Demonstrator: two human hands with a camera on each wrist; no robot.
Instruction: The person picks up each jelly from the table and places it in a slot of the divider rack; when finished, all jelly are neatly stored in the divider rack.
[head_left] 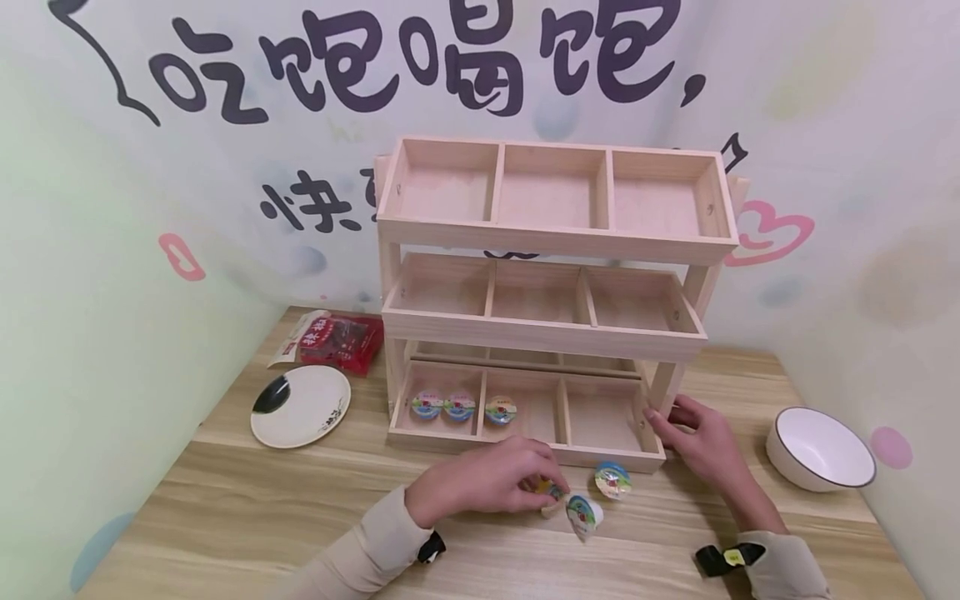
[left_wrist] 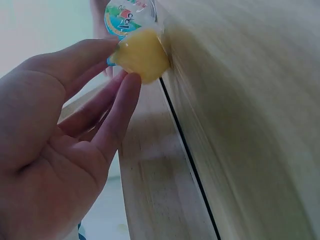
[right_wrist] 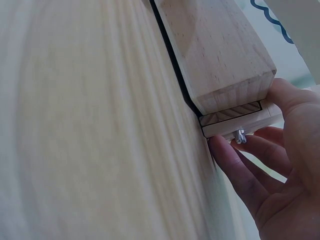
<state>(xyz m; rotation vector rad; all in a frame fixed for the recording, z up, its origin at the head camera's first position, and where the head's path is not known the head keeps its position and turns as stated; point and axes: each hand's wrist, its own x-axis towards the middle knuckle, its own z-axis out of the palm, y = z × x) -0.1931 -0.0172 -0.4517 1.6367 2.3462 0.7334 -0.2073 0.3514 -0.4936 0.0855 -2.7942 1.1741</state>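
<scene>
One yellow cup (left_wrist: 145,57) sits in the left grip (head_left: 501,478)

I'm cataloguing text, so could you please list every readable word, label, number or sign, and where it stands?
"吃饱喝饱,": large black characters, pale patterned wall covering.
"快": below, same covering; the next is partly hidden by the pale three-tier wooden rack.
"hi": faint green, same covering.
Too small or blurred to read: colourful round jelly-cup lids, red plastic packet, yellow tag on black wrist strap.
</scene>
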